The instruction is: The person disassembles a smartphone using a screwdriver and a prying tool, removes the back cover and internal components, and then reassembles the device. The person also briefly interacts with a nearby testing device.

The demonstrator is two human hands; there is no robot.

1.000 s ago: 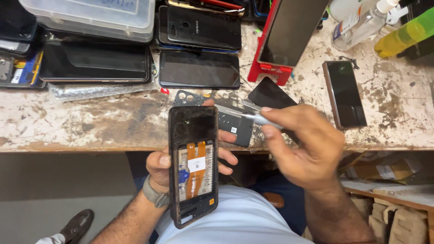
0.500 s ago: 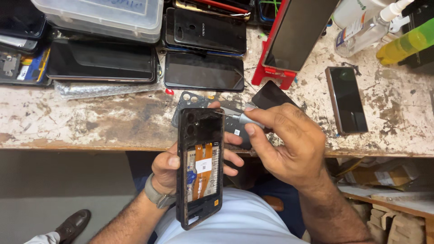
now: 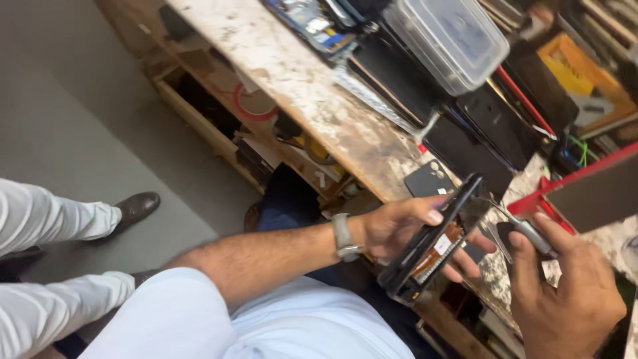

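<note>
A worn, paint-stained workbench [image 3: 312,93] runs diagonally across the view, its top scuffed white and brown. Along its far side lies a crowd of dark phones and back covers [image 3: 465,143], with a clear plastic box [image 3: 446,38] resting on top of some. A red tray [image 3: 585,186] sits at the right, a small black camera-cutout cover [image 3: 425,179] near the front edge.

A phone-repair workshop; stained workbench [image 3: 312,86] crowded with dismantled phones [image 3: 492,119].
</note>
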